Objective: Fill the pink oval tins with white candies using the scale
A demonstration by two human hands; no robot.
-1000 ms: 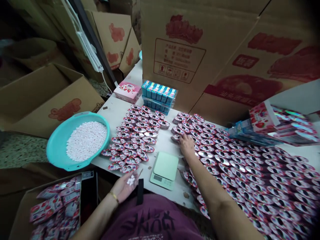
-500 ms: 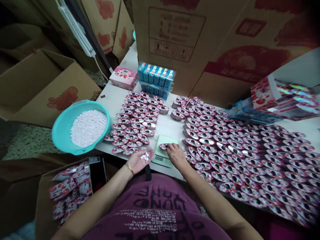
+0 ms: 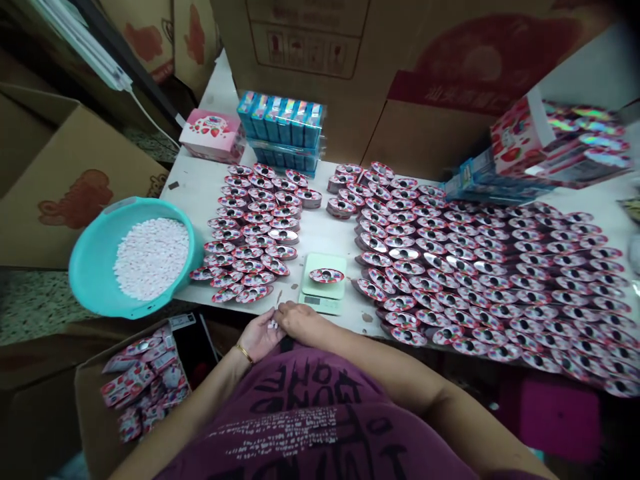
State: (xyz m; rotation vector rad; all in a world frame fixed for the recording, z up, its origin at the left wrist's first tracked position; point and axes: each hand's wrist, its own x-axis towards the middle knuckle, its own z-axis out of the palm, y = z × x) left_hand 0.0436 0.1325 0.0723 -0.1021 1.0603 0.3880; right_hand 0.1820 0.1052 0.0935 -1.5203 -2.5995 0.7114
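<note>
My left hand (image 3: 260, 335) is cupped palm up at the table's near edge, holding a few small white candies (image 3: 273, 325). My right hand (image 3: 299, 318) reaches across to that palm, fingertips pinched on the candies. Just beyond the hands stands a pale green scale (image 3: 324, 283) with one oval pink tin (image 3: 326, 275) lying on its platform. A teal basin (image 3: 87, 267) of white candies sits at the left table edge.
Rows of oval pink tins (image 3: 253, 233) cover the table on the left, and a larger field of tins (image 3: 475, 267) on the right. Blue packs (image 3: 280, 127), a pink box (image 3: 210, 133) and cardboard cartons stand behind. A carton of pink packets (image 3: 143, 380) is at lower left.
My right hand took a tin from the right field, set it on the scale, then came back to my left palm. The view tilted down.
</note>
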